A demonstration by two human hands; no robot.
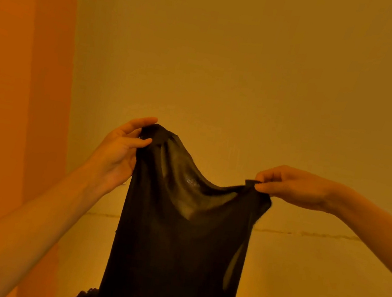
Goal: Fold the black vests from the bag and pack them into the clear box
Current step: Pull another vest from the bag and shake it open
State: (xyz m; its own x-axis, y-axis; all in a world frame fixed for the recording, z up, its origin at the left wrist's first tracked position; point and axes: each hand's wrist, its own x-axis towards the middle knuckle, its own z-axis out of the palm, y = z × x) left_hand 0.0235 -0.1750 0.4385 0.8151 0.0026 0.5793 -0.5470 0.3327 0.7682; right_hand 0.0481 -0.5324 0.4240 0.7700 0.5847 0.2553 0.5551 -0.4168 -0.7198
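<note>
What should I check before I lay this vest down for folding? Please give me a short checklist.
1. Grip of the left hand on one shoulder of the black vest: ok.
2. Pinch of the right hand on the other shoulder: ok.
3. Shoulders level: not ok, the side in the left hand is higher.
4. Body of the vest hangs straight, without a twist: ok.
5. Flat place below to lay it on: cannot tell, the vest hides it.
</note>
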